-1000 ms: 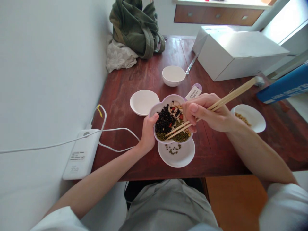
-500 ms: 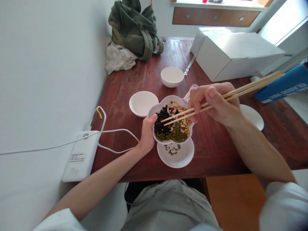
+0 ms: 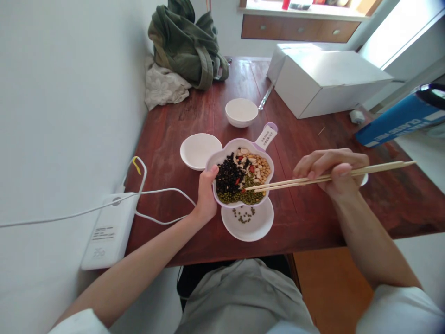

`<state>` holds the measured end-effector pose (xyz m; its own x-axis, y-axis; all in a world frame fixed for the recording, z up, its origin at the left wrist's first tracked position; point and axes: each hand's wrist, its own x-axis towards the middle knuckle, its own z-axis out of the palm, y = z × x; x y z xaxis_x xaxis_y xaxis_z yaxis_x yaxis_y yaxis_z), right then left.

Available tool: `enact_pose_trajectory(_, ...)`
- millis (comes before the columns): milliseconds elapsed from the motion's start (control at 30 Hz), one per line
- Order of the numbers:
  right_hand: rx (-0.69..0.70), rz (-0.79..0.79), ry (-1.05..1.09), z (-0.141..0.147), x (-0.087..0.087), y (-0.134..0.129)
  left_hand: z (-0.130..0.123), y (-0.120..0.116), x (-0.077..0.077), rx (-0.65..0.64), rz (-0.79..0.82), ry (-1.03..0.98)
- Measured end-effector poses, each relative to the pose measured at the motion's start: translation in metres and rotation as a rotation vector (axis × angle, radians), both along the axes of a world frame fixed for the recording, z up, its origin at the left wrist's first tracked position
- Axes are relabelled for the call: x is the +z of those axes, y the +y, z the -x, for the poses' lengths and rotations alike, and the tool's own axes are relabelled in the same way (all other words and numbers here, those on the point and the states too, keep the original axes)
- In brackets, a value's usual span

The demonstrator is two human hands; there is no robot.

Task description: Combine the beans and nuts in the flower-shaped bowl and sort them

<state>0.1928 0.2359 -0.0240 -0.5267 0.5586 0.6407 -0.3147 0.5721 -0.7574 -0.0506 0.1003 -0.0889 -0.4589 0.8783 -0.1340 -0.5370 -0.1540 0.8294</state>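
Right hand (image 3: 332,171) grips chopsticks (image 3: 378,168), hiding most of a white bowl (image 3: 364,180). Left hand (image 3: 207,195) clasps the scalloped dish (image 3: 227,149); fingers beneath unseen.

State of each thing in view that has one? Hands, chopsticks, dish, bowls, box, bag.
Left hand: gripping dish
Right hand: closed around chopsticks
Chopsticks: tips over the dish; contact unclear
Dish: upright, holding a bean mix
Front bowl: upright, green beans inside
Left bowl: upright
Back bowl: upright
Right bowl: mostly hidden
White box: top looks closed
Olive bag: slumped
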Motion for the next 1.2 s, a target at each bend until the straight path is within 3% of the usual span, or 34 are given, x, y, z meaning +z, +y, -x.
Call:
enact_pose_trajectory(167, 0.039, -0.008, -0.023, 0.003, -0.010, 0.003, 0.001, 0.000, 0.002, 0.050, 0.021, -0.035)
enact_pose_trajectory(567, 0.105, -0.078, -0.005, 0.020, -0.011, -0.013, 0.001, 0.000, 0.005, 0.061, 0.039, -0.041)
enact_pose_trajectory(867, 0.039, 0.118, 0.039, 0.015, -0.032, -0.013, 0.002, 0.000, 0.002, 0.075, 0.037, -0.024)
enact_pose_trajectory(1200, 0.067, 0.200, 0.108, 0.019, -0.037, -0.008, -0.002, 0.002, 0.007, 0.087, 0.001, -0.058)
